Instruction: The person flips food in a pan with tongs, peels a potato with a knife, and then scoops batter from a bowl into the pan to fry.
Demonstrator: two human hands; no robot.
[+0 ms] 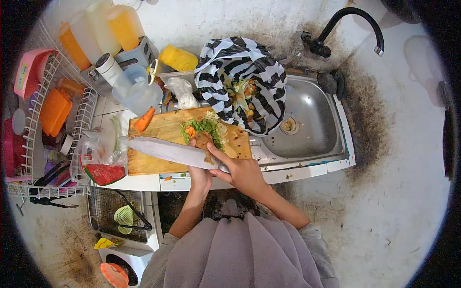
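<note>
Tiled counter (144, 183), front edge nearest the body, grubby wall (367, 120) around. Left hand (200, 176) is closed round a brown vegetable (201, 139), held up over the board; its far fingers are partly hidden. Right hand (247, 175) grips a big knife (168, 150) by the handle, thumb and forefinger reaching toward the vegetable. Blade lies flat-ish, tip to the left; a strip of skin hangs by it. Doing this well, in my judgement: shallow blade angle, short strokes, vegetable pinned firmly, left fingers kept off the edge, long tip watched. Underneath, wooden cutting board (144, 164) with chopped greens (206, 126) beyond the vegetable, carrot piece (144, 120) at its far left corner. Farther, striped bag (273, 77) of scraps beside the steel sink (312, 125); black faucet (353, 12) at back.
</note>
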